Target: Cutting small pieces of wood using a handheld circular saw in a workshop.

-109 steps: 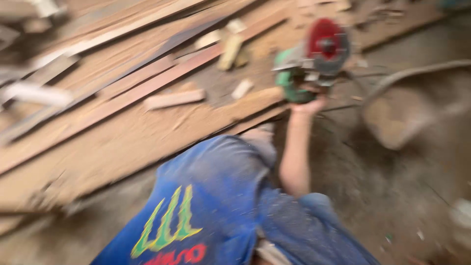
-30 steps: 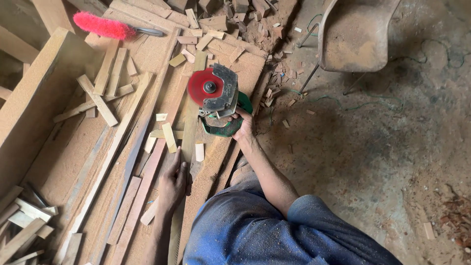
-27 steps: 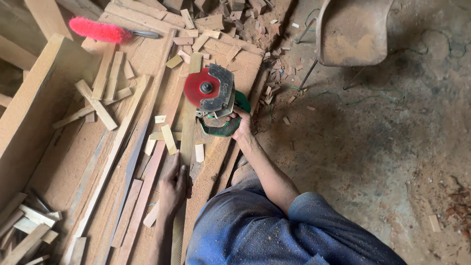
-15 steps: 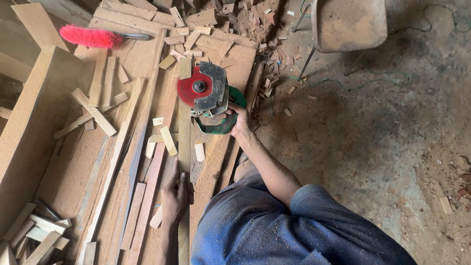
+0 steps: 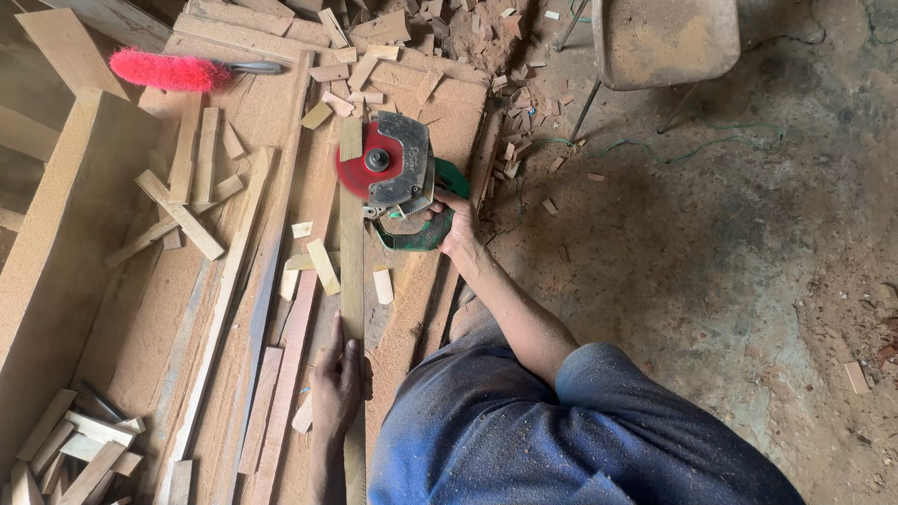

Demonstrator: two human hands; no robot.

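My right hand grips the handle of a green circular saw with a red blade and a grey guard. The saw sits over the far end of a long narrow wooden strip that runs toward me. My left hand lies flat on the near part of that strip, fingers pointing away from me. Strip and saw rest on a dusty board covered with sawdust. My knee in blue cloth fills the lower middle.
Loose slats and short offcuts lie around the strip. A red-bristled brush lies at the far left. A wooden box side stands left. A dusty chair stands far right on the dirt floor. A thin green cord trails there.
Over the last second the saw has stayed at the strip's far end while my left hand slid onto the strip. Earlier still, the view was blurred and turned sideways.
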